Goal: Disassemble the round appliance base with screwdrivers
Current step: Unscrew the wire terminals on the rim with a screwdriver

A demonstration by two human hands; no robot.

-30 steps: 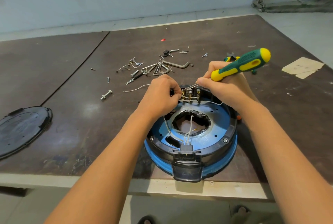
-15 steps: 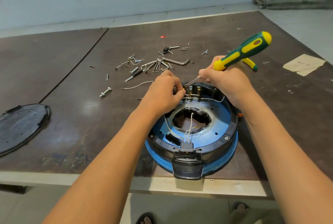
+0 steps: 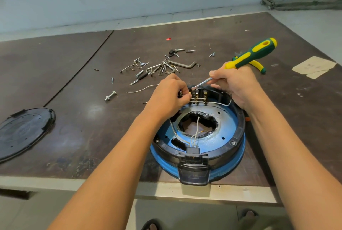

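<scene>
Round blue-and-black plastic appliance base [image 3: 228, 125]: on dark counter [image 3: 88, 122], beneath both hands. Right hand [image 3: 238, 85]: gripping green-and-yellow-handled screwdriver [image 3: 249, 55], handle raised steeper than a second ago, tip at brass terminals [image 3: 198, 93]. Left hand [image 3: 170, 96]: alongside, pinching white wire [image 3: 220, 103]. Probably engaging a terminal screw.

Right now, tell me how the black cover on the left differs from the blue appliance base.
The black cover is all black; the appliance base is blue inside a black ring. The black cover is a flat closed disc; the appliance base is open, showing wires. The black cover lies untouched; left hand and right hand work at the appliance base. Both are round.
</scene>
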